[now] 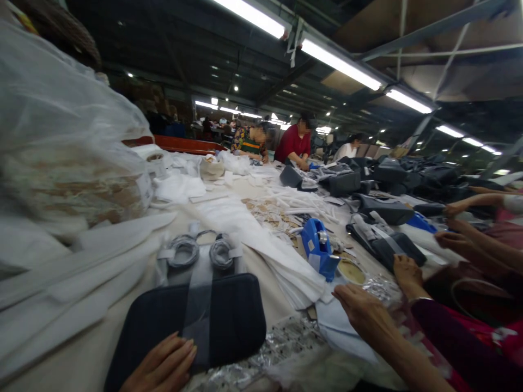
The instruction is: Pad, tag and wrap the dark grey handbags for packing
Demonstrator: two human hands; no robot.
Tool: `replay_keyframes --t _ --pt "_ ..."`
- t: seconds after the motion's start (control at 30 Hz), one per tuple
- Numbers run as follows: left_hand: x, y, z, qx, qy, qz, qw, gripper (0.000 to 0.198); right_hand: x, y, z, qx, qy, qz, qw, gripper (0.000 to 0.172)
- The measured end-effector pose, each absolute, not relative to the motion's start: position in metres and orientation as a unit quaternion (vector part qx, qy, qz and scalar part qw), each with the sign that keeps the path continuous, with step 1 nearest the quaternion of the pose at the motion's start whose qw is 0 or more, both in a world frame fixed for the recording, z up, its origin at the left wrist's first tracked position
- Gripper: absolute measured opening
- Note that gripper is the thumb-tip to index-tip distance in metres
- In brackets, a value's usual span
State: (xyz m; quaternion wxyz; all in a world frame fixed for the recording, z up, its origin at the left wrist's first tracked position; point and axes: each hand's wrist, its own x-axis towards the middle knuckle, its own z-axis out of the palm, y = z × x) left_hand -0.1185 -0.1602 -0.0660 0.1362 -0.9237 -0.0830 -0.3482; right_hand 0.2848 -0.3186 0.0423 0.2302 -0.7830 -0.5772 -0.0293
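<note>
A flat dark navy pouch (229, 321) lies at the near edge of the table, with a translucent strip (198, 305) running across its middle. My left hand (161, 366) rests on the pouch's near edge, fingers flat and holding nothing. My right hand (359, 311) reaches in from the lower right. It lies palm down, fingers stretched out, over a pale blue-white sheet (339, 326). Just beyond the pouch sit two coils of grey cord (183, 251). Crinkled silvery wrapping (286, 343) lies between my hands.
A blue tape dispenser (318, 247) stands by a long stack of white fabric strips (261, 239). A big clear plastic bag (61, 152) bulks at the left. Another person's hand and maroon sleeve (408, 272) are close on the right. Dark bags (388, 209) and seated workers (292, 144) fill the far end.
</note>
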Motion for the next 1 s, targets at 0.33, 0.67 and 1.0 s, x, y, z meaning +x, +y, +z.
replay_keyframes --t 0.33,0.67,1.0 --pt "-0.108 -0.179 -0.042 -0.918 -0.15 -0.366 0.041 0.019 0.125 -0.251 0.102 -0.404 -0.9 0.143 -0.083 0.019" --pt "-0.109 -0.182 -0.042 -0.918 -0.17 -0.358 0.024 0.02 0.068 -0.142 0.066 -0.361 -0.916 0.04 -0.173 0.013" --pt "-0.107 -0.182 -0.05 -0.922 -0.168 -0.347 0.014 0.032 0.057 -0.113 0.072 -0.498 -0.851 0.019 -0.166 0.031"
